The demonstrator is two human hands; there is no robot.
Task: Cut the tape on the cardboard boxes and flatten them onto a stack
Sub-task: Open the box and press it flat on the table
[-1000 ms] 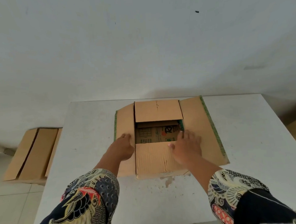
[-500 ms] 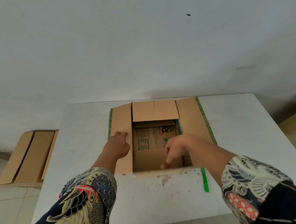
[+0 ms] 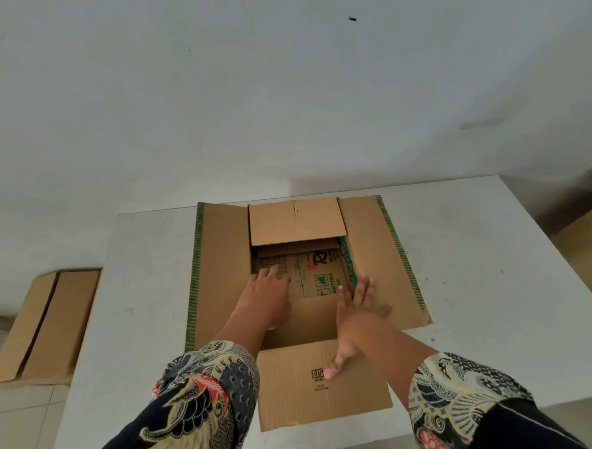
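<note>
A brown cardboard box (image 3: 378, 254) stands open on the white table (image 3: 479, 283), its four flaps spread outward. The near flap (image 3: 317, 391) lies toward me over the table edge. Printed bottom flaps show inside. My left hand (image 3: 267, 294) reaches into the box near its left wall, fingers extended on the printed bottom. My right hand (image 3: 357, 310) is spread flat at the box's right inner edge, fingers straight and thumb pointing down over the near flap. Neither hand holds anything.
A stack of flattened cardboard (image 3: 42, 327) lies on the floor left of the table. More cardboard (image 3: 590, 236) shows at the right edge of view. A white wall stands close behind the table.
The near flap has folded out toward me. Both hands moved forward, the left into the box, the right from inside to its right edge. The green cutter seen half a second ago is out of sight.
</note>
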